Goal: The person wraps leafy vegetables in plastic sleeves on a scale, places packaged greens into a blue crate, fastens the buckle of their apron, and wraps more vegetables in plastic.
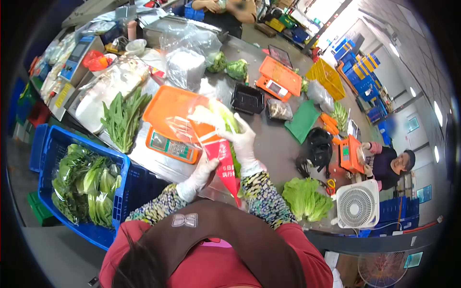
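My left hand (199, 176), in a white glove, is closed on the edge of a clear plastic bag with a red printed panel (224, 165). My right hand (241, 139), gloved too, has its fingers wrapped round a pale green leafy vegetable (220, 114) at the upper end of the bag. Green leaves show along the bag's right side, below that hand. Just beyond both hands is an orange scale (173, 145) with an orange tray (161, 111) on top, partly covered by the bag.
Dark leafy greens (124, 117) lie left of the scale. A blue crate (120, 192) holds bagged greens at left. Lettuce (307, 198) and a white fan (357, 204) stand at right. A black tray (248, 99) sits ahead. A co-worker (391, 163) handles another orange scale (350, 153).
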{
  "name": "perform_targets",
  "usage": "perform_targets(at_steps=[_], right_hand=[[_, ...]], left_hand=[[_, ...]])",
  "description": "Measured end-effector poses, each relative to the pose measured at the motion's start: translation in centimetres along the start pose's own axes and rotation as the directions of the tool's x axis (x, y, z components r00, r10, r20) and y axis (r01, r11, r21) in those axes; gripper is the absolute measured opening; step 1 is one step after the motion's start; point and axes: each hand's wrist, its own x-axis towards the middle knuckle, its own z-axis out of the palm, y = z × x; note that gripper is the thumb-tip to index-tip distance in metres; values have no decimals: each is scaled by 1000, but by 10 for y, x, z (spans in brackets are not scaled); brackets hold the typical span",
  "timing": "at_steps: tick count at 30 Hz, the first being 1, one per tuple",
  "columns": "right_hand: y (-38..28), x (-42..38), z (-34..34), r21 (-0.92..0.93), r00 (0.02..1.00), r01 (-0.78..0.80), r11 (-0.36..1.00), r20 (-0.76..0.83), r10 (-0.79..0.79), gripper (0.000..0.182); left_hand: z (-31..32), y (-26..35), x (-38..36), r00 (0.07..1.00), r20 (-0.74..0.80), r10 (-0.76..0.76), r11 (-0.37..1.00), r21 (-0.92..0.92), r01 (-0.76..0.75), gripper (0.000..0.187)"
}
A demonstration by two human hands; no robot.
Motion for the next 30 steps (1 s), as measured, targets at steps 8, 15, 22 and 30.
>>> perform_targets(at_steps=[8,15,22,30], right_hand=[[42,-10,27,2,994,-104,995,45,104,66],[10,-41,22,-346,897,-104,933,373,238,61],[-1,-52,-19,-411,762,-356,839,392,516,42],[42,-33,-29,-504,884,-34,863,388,261,67]], left_hand=[[-8,-5,-19,925,-375,-50,996,-92,17,53],[-75,33,4,930,-365,45,972,-197,-124,54],[-66,57,-20,957,-290,-7,992,-120,-29,58],[-76,70,-18,929,-370,-19,997,56,43,56]])
